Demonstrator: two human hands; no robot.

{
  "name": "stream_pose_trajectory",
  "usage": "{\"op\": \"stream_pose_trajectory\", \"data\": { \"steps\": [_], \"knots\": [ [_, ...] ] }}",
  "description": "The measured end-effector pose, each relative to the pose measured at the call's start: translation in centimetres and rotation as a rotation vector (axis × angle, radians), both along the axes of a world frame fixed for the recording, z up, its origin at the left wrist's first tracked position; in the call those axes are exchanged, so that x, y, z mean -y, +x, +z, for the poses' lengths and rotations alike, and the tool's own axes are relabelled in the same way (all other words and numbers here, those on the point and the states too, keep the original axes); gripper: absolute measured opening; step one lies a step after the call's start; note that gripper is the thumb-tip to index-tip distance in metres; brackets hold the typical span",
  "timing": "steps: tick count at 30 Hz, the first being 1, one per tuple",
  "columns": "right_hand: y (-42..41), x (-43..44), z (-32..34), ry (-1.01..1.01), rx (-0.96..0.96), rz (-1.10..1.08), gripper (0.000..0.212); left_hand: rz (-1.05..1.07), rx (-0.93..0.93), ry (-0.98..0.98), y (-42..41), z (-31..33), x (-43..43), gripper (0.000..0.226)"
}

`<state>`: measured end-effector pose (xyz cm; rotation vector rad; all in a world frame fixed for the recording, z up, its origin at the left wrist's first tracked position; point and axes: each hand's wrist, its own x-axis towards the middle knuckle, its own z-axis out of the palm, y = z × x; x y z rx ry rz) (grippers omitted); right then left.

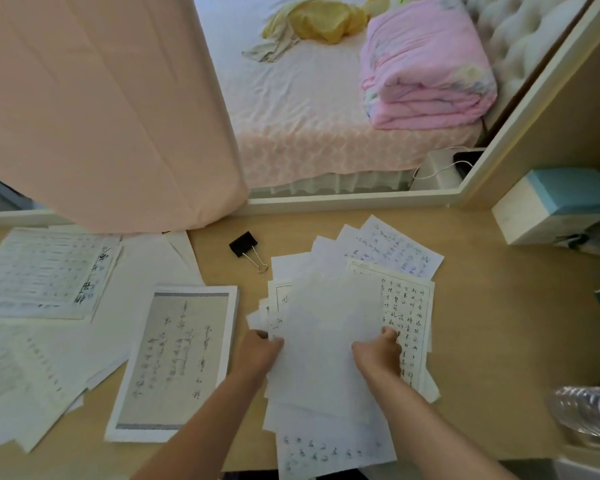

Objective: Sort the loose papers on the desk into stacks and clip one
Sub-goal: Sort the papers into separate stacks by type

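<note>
A loose pile of handwritten papers (329,327) lies fanned out at the middle of the wooden desk (492,306). My left hand (258,351) grips the pile's left edge. My right hand (378,355) pinches a blank top sheet near the pile's right side. A black binder clip (245,244) with silver handles rests on the desk just beyond the pile, untouched. A bordered calligraphy sheet (177,362) lies to the left of my left hand. More sheets (45,275) are spread at the desk's far left.
A pink curtain (111,109) hangs over the desk's back left. A teal and white box (555,206) stands at the back right. A plastic bottle (589,410) lies at the right edge. A bed with a folded pink blanket (426,64) is beyond the desk.
</note>
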<state>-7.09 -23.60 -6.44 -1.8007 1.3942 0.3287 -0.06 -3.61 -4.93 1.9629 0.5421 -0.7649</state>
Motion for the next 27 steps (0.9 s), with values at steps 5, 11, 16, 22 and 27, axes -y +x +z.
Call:
{"op": "stream_pose_trajectory", "data": {
  "steps": [5, 11, 16, 22, 27],
  "knots": [
    [-0.3, 0.2, 0.0, 0.005, 0.006, 0.172, 0.069, -0.136, 0.019, -0.088, 0.2, 0.9, -0.2, 0.016],
    [-0.3, 1.0, 1.5, -0.088, 0.042, 0.205, 0.070, -0.350, 0.145, -0.166, 1.1, 1.7, -2.1, 0.023],
    [0.5, 0.3, 3.1, 0.224, 0.296, 0.016, 0.096, -0.234, 0.070, -0.350, 2.0, 1.9, -5.3, 0.024],
    [1.0, -2.4, 2.0, 0.328, 0.238, -0.065, 0.025, -0.187, 0.028, -0.319, 2.7, 0.5, -7.2, 0.025],
    [0.3, -1.7, 2.5, -0.100, 0.123, 0.049, 0.020, -0.415, 0.204, 0.044, 3.7, -0.4, -7.1, 0.033]
  ]
}}
